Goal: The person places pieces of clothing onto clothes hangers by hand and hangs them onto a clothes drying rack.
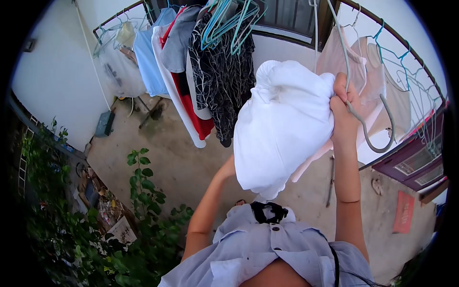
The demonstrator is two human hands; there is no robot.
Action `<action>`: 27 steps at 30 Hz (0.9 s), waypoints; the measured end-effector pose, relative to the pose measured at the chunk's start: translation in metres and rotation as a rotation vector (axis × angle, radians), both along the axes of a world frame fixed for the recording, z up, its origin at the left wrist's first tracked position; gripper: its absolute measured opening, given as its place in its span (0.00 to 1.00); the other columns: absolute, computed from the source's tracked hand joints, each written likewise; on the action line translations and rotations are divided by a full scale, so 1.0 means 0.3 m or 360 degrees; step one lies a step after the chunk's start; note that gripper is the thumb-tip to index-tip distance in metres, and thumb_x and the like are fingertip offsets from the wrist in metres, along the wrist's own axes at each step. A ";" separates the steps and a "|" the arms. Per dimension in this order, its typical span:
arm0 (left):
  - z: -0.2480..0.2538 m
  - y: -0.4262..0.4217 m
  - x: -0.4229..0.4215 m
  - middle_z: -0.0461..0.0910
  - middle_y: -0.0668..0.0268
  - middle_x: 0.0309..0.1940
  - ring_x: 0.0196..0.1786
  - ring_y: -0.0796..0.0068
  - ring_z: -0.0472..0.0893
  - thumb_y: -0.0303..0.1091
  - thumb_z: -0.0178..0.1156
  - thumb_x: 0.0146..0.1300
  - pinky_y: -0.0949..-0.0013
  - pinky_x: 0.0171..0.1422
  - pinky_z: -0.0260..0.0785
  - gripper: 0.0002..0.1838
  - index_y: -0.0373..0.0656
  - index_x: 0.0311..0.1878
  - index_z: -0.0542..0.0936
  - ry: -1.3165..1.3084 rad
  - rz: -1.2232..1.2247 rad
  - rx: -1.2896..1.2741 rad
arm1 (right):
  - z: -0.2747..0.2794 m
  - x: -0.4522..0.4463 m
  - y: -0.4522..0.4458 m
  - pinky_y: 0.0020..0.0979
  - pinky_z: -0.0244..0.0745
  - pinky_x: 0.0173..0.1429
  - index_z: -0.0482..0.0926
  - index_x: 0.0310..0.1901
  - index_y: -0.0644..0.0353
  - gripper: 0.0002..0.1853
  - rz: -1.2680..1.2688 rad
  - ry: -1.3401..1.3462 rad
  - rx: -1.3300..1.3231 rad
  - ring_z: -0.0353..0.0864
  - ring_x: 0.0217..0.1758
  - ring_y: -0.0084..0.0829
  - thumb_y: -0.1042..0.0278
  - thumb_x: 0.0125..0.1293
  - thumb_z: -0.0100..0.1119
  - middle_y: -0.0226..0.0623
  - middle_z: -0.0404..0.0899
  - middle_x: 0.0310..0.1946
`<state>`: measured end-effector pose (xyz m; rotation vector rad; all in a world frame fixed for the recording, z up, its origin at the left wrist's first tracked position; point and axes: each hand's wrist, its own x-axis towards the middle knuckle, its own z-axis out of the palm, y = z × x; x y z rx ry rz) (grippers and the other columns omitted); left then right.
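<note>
A bunched white garment is held up in front of my chest. My right hand is closed at its upper right edge, with the grey metal hook of a pole against the fingers. The pole's shaft rises from that hand to the top of the view. My left forearm reaches up to the garment's lower left side, and the cloth hides the left hand. Just left of the white garment hangs a black patterned garment, not held by either hand.
Blue hangers, a red garment and a light blue shirt hang at the upper left. Pale pink clothes hang at the right. Leafy plants stand lower left, and a red mat lies on the floor.
</note>
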<state>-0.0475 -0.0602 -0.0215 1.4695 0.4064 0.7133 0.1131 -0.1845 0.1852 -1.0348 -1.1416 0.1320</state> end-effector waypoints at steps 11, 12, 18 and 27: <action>0.100 0.073 0.090 0.70 0.64 0.47 0.49 0.77 0.69 0.37 0.47 0.61 0.74 0.53 0.59 0.19 0.35 0.52 0.65 -0.0176 -0.0474 -0.0286 | 0.020 0.052 -0.069 0.14 0.42 0.26 0.54 0.20 0.53 0.09 -0.0205 -0.0113 0.0013 0.47 0.23 0.11 0.82 0.44 0.37 0.19 0.49 0.19; 0.109 0.082 0.077 0.71 0.64 0.46 0.48 0.77 0.69 0.37 0.47 0.61 0.73 0.53 0.59 0.19 0.34 0.51 0.65 -0.0289 -0.0445 -0.0309 | 0.018 0.063 -0.075 0.14 0.42 0.26 0.54 0.20 0.53 0.09 -0.0296 -0.0053 -0.0049 0.47 0.22 0.11 0.82 0.44 0.38 0.19 0.49 0.19; 0.436 0.163 0.004 0.71 0.58 0.45 0.46 0.72 0.71 0.40 0.42 0.62 0.71 0.51 0.62 0.21 0.30 0.49 0.65 -0.0789 -0.0259 0.0024 | -0.092 0.168 -0.093 0.15 0.43 0.26 0.54 0.20 0.54 0.09 -0.0479 0.0083 -0.0177 0.48 0.23 0.12 0.82 0.45 0.38 0.20 0.49 0.18; 0.931 0.071 0.068 0.74 0.68 0.27 0.26 0.84 0.70 0.36 0.49 0.57 0.82 0.31 0.60 0.14 0.33 0.35 0.73 -0.0765 -0.0209 0.0808 | -0.203 0.187 -0.112 0.21 0.60 0.43 0.62 0.26 0.60 0.03 -0.0012 -0.0053 -0.0370 0.66 0.38 0.20 0.78 0.51 0.44 0.32 0.68 0.35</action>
